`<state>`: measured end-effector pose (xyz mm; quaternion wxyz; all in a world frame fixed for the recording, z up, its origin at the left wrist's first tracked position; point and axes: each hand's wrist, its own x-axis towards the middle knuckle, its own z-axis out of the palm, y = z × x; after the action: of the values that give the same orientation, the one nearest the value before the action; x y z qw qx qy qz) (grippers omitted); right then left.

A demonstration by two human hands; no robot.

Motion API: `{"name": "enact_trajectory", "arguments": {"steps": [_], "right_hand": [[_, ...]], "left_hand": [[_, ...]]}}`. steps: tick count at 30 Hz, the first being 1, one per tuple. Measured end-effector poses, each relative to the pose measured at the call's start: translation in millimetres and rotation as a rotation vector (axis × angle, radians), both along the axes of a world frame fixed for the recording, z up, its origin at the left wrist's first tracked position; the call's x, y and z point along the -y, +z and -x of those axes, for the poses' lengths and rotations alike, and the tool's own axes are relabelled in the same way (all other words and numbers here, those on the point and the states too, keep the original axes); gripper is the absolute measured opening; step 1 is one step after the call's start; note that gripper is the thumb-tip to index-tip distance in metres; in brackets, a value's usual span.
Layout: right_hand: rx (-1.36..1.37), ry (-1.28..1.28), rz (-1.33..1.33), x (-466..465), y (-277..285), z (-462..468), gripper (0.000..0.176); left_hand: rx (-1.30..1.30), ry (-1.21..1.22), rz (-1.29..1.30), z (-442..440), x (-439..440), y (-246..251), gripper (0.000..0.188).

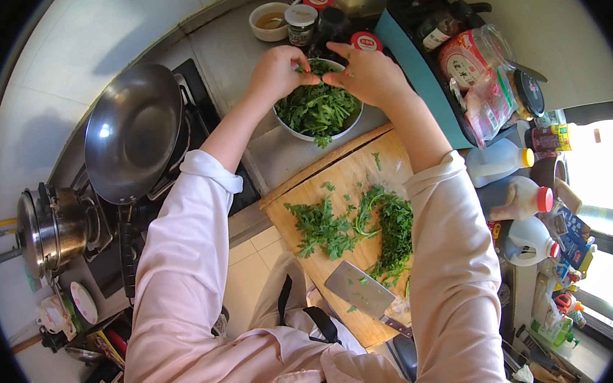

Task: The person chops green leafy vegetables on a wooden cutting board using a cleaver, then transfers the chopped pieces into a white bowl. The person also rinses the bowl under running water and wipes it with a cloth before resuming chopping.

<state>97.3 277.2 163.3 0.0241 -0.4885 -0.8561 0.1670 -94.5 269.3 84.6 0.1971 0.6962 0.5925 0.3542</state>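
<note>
Both hands are over a white bowl (356, 117) heaped with chopped leafy greens (319, 109). My left hand (280, 73) is at the bowl's far left side, its fingers bent close to the leaves; whether it pinches any is unclear. Across from it, my right hand (370, 76) has thumb and index finger spread, with green bits stuck to the skin. Nearer to me, a wooden cutting board (303, 189) carries loose leafy sprigs (317, 226) and a denser bunch of greens (395, 222), partly covered by my right sleeve. A cleaver (360, 291) lies flat on the board, leaf scraps on its blade.
On the left, a wok (134, 132) and a lidded steel pot (53, 227) stand on the gas stove (195, 87). Behind the bowl are a small bowl of liquid (270, 21) and several jars (301, 24). A teal rack (422, 80) and plastic jugs (498, 163) line the right.
</note>
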Motion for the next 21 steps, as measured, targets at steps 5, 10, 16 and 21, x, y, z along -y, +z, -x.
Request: {"name": "enact_trajectory", "arguments": {"steps": [5,10,16,21], "right_hand": [[-0.256,-0.15,0.035,0.2,1.2,7.4,0.05],[-0.02,-0.096,-0.142,8.5,-24.6,2.7,0.043],[-0.085,-0.109,-0.032,7.4,-20.7,-1.2,0.018],[-0.143,0.069,-0.073,21.9,-68.4,-0.3,0.023]], "left_hand": [[0.107,0.191,0.082,-0.6,1.8,12.1,0.054],[-0.239,0.187,0.19,-17.5,10.5,12.9,0.065],[0.077,0.093,-0.139,-0.2,3.3,-13.1,0.048],[0.295,0.088,0.174,-6.9,0.1,-7.9,0.046]]}}
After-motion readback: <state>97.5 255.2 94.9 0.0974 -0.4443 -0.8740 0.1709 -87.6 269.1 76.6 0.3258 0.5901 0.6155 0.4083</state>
